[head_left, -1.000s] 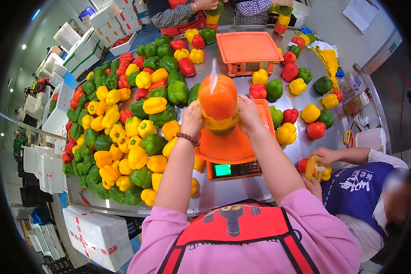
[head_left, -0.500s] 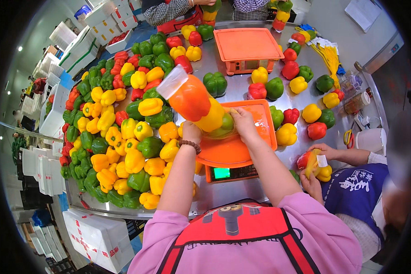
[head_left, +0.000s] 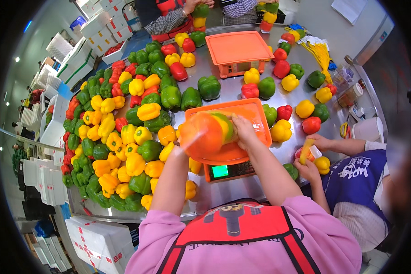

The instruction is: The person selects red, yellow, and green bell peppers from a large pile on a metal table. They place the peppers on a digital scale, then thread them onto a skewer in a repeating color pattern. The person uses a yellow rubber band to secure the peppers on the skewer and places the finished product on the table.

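Observation:
Over the orange tray (head_left: 260,119) of a digital scale I hold a clear bag of bell peppers (head_left: 201,132), orange-red, yellow and green in a row. The bag is tilted, its orange-red end toward me and smeared by motion. My right hand (head_left: 243,132) is closed round the green end. On the other end is my left hand (head_left: 180,147), its fingers mostly hidden behind the bag. The scale's lit green display (head_left: 220,171) shows below the tray.
Loose green, yellow and red peppers (head_left: 134,163) crowd the table's left side. A second orange scale (head_left: 239,48) stands farther back. At right, a co-worker's hands (head_left: 311,171) handle a bag with peppers; more peppers (head_left: 305,108) and yellow ties (head_left: 321,57) lie nearby. Two people work opposite.
The bag has tipped down toward me from a more raised position, its orange-red end now nearer my left wrist. At right, the co-worker's hands have shifted on their bag.

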`<state>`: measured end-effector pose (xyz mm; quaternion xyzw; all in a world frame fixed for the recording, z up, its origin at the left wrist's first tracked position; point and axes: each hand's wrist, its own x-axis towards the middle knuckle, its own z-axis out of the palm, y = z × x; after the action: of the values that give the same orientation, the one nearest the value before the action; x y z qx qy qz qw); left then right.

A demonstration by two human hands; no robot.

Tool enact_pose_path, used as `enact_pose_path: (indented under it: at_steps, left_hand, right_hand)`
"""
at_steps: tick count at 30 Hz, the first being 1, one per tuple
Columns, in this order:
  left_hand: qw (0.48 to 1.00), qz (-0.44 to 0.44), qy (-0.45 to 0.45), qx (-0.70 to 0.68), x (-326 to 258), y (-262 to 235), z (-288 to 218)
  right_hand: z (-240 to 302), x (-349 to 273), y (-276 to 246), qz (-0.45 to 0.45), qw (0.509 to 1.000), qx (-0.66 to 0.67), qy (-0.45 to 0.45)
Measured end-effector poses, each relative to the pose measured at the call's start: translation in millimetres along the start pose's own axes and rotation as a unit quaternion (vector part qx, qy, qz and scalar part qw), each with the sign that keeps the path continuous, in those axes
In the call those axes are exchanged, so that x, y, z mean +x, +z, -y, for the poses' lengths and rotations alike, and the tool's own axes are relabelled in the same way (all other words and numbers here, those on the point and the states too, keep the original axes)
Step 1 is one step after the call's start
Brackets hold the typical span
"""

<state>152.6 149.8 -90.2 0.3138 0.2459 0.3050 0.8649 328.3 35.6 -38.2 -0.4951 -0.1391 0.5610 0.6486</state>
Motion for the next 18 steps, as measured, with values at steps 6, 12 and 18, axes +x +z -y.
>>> enact_pose_path:
  at_steps: [6,12,18]
  left_hand:
    - [0.917,0.135,0.162,0.338,-68,146,-98]
    - [0.854,0.192,0.204,0.438,-128,201,-168]
    - [0.606,0.326,0.422,0.59,-194,233,-212]
  right_hand:
    - [62,-33,-4,0.192,0.978,-0.043,-0.063]
    - [169,-109,49,0.275,0.874,-0.305,-0.26]
    - [220,-202,81,0.339,0.393,-0.54,-0.663]
